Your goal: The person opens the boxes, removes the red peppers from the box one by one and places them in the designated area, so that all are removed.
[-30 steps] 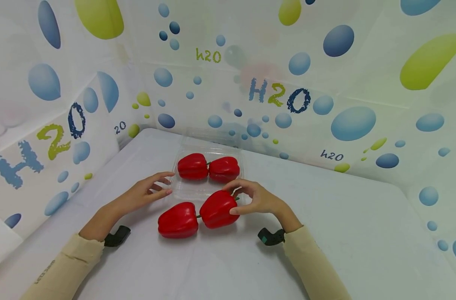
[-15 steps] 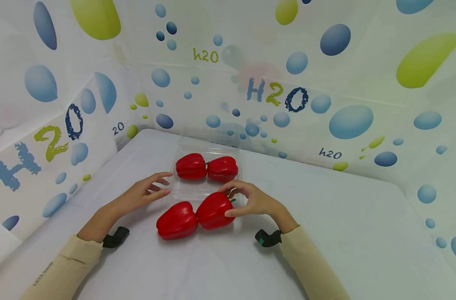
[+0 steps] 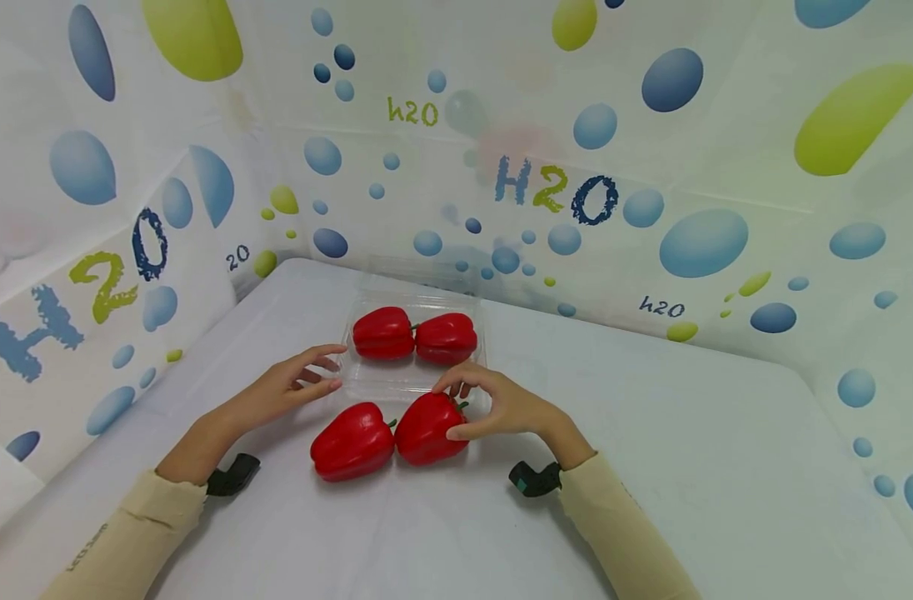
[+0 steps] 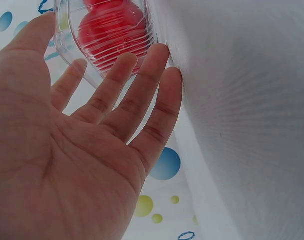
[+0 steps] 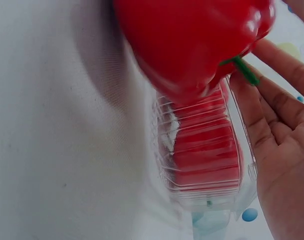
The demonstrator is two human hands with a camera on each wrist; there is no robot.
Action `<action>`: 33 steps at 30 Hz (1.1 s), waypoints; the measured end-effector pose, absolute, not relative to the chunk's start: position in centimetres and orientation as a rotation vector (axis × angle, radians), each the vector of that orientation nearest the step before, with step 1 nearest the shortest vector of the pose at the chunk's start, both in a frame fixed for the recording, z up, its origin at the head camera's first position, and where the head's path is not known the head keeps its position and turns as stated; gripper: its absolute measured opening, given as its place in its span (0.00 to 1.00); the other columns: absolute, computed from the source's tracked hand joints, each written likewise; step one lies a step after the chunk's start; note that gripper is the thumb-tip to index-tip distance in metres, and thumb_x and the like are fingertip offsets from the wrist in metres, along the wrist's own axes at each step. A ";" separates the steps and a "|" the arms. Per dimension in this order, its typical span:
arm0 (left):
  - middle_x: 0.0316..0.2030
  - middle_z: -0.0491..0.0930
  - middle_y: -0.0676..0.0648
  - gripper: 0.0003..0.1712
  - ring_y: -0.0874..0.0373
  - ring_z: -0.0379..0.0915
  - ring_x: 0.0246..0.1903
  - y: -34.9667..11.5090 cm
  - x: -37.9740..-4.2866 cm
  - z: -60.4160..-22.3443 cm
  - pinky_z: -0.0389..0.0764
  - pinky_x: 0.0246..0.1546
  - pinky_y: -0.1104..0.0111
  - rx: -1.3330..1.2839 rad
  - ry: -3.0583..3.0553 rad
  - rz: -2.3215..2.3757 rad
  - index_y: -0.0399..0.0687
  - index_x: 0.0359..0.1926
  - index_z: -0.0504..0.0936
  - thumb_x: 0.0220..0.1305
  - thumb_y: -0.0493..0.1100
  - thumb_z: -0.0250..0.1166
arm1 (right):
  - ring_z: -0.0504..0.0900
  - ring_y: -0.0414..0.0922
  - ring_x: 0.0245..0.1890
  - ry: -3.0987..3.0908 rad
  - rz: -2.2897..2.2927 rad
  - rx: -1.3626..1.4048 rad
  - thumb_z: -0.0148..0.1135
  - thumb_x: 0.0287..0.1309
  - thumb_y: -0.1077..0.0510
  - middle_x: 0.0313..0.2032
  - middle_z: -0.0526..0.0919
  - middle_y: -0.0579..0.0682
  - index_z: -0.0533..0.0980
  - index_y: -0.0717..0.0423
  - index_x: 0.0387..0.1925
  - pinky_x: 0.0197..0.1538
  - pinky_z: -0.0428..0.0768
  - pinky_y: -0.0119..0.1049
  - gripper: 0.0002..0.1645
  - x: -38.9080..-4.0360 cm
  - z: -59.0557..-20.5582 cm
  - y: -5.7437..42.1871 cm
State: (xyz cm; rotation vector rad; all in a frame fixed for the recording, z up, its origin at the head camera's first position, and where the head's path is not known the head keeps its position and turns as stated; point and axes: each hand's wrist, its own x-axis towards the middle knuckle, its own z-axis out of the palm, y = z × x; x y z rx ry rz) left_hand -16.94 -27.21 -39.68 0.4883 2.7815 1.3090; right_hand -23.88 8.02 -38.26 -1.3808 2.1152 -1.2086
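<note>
My right hand (image 3: 505, 408) holds a red bell pepper (image 3: 426, 433) on the white table, fingertips at its far side and thumb at its near right side. In the right wrist view, the green stem (image 5: 245, 70) faces the palm, and some fingertips are hidden behind the pepper. A second red bell pepper (image 3: 353, 446) lies against it on the left. My left hand (image 3: 291, 385) is held with fingers apart beside a clear plastic clamshell container (image 3: 389, 387). Inside the container are two more red bell peppers, a left one (image 3: 383, 335) and a right one (image 3: 445, 337).
The container's clear lid (image 3: 426, 275) stands raised at the back, near the patterned wall cover (image 3: 426, 183). White cloth (image 3: 651, 467) covers the table. A dark wrist device (image 3: 535, 479) sits at the right cuff and another (image 3: 234, 473) at the left.
The right hand's pepper has moved slightly left and turned, its stem now pointing up and right. The neighbouring pepper has shifted and turned a little, showing its stem. The left hand stays put.
</note>
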 end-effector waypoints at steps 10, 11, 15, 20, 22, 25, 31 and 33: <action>0.57 0.74 0.34 0.34 0.41 0.76 0.51 -27.2 -16.8 -39.7 0.82 0.47 0.51 0.492 2.780 1.314 0.47 0.71 0.62 0.67 0.46 0.62 | 0.76 0.44 0.48 2.086 -1.196 -1.390 0.72 0.51 0.57 0.52 0.77 0.49 0.74 0.53 0.55 0.50 0.81 0.51 0.29 -24.0 -38.2 8.0; 0.57 0.74 0.34 0.34 0.41 0.76 0.51 -27.2 -16.9 -39.8 0.82 0.47 0.52 0.492 2.781 1.312 0.47 0.71 0.62 0.67 0.46 0.62 | 0.76 0.44 0.48 2.083 -1.194 -1.389 0.72 0.51 0.57 0.52 0.77 0.49 0.74 0.53 0.56 0.50 0.81 0.51 0.29 -24.0 -38.2 8.1; 0.56 0.74 0.34 0.34 0.41 0.76 0.51 -27.2 -17.0 -39.8 0.82 0.47 0.53 0.497 2.780 1.313 0.47 0.71 0.62 0.67 0.45 0.62 | 0.76 0.44 0.49 2.068 -1.197 -1.384 0.72 0.51 0.58 0.54 0.77 0.50 0.74 0.53 0.57 0.52 0.80 0.52 0.30 -24.0 -38.1 8.2; 0.57 0.74 0.34 0.34 0.41 0.76 0.51 -27.2 -17.0 -39.8 0.83 0.45 0.54 0.491 2.776 1.316 0.47 0.71 0.62 0.67 0.45 0.62 | 0.77 0.44 0.50 2.032 -1.215 -1.406 0.72 0.52 0.58 0.55 0.78 0.48 0.74 0.53 0.57 0.52 0.79 0.55 0.30 -24.2 -38.2 8.3; 0.56 0.74 0.34 0.34 0.41 0.76 0.51 -27.2 -17.0 -39.8 0.83 0.45 0.54 0.491 2.776 1.314 0.47 0.71 0.62 0.67 0.45 0.62 | 0.77 0.44 0.50 2.024 -1.218 -1.416 0.71 0.52 0.58 0.55 0.78 0.49 0.74 0.53 0.57 0.53 0.79 0.55 0.30 -24.2 -38.2 8.3; 0.56 0.74 0.34 0.34 0.41 0.76 0.51 -27.2 -17.0 -39.7 0.83 0.45 0.55 0.490 2.775 1.316 0.47 0.71 0.62 0.67 0.45 0.62 | 0.77 0.44 0.52 2.012 -1.225 -1.426 0.71 0.52 0.58 0.55 0.78 0.50 0.75 0.54 0.57 0.53 0.79 0.55 0.29 -24.3 -38.3 8.3; 0.56 0.74 0.34 0.34 0.41 0.76 0.51 -27.2 -17.0 -39.7 0.84 0.44 0.56 0.491 2.772 1.315 0.47 0.71 0.62 0.68 0.44 0.62 | 0.74 0.45 0.56 2.022 -1.241 -1.380 0.70 0.53 0.58 0.56 0.77 0.50 0.77 0.53 0.53 0.54 0.79 0.52 0.24 -24.1 -38.2 8.4; 0.56 0.74 0.34 0.34 0.41 0.76 0.51 -27.3 -16.9 -39.7 0.84 0.44 0.56 0.486 2.772 1.312 0.47 0.71 0.61 0.68 0.44 0.62 | 0.74 0.45 0.57 2.030 -1.239 -1.366 0.69 0.54 0.57 0.56 0.77 0.49 0.77 0.52 0.52 0.54 0.79 0.50 0.22 -24.1 -38.2 8.4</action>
